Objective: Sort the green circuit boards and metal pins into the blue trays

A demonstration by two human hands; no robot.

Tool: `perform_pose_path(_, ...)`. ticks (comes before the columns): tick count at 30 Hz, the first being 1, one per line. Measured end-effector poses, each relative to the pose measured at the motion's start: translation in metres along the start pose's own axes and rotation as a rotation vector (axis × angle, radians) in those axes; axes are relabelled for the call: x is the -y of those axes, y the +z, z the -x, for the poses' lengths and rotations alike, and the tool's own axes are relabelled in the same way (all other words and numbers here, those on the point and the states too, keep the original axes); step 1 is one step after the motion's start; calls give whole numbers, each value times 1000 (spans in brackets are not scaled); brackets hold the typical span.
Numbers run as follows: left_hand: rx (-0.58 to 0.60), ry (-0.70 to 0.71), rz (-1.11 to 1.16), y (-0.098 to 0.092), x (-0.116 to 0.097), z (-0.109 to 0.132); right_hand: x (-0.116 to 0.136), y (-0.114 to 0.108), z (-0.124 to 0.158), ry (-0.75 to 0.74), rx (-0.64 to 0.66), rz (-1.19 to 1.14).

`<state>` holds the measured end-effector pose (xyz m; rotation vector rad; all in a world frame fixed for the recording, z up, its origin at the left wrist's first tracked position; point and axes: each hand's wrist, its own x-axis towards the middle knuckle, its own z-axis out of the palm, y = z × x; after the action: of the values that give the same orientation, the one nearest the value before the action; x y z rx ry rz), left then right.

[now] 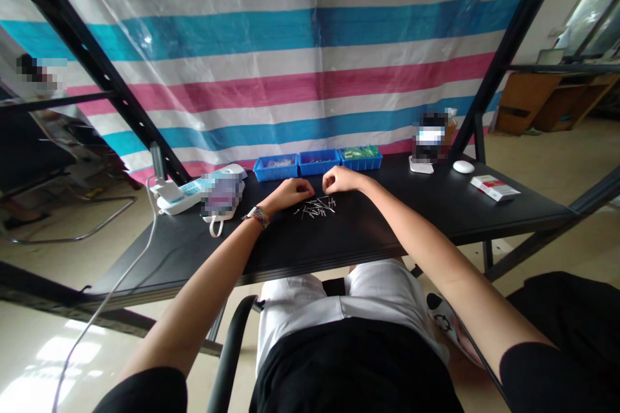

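Note:
A loose pile of thin silvery metal pins (317, 208), rivet-like in shape, lies on the black table (358, 226). At the pile's left edge is my left hand (292, 192), fingers curled together just above the tabletop. My right hand (340, 179) is closed in a pinch behind and right of the pile, close to the bins. What either hand's fingertips hold, if anything, is too small to make out. Three blue bins stand in a row behind my hands: a left bin (276, 174) with pale contents, a middle bin (320, 168) with small dark pieces, a right bin (362, 163) with green items.
On the left lie a white power strip (181, 201) with a cable and a blurred-out phone-like device (223, 197). At the right are a device on a white stand (421, 166), a white mouse (464, 167) and a red-white box (495, 188). A striped sheet (310, 77) hangs behind.

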<state>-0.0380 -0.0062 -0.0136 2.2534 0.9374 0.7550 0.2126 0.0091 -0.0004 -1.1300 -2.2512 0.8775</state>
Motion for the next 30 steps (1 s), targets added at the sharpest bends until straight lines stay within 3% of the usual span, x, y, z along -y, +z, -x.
perform_pose_path(8,19,-1,-8,0,6,-1,-2,4,-2,-26,16,-45)
perform_pose_path(15,20,-13,36,-1,-1,0,1,4,0,-49,163,-166)
perform_pose_path(22,12,-33,54,-1,-3,0,1,11,-1,-76,40,-72)
perform_pose_path(30,-25,-60,113,0,1,-2,-4,19,-6,-73,-57,-138)
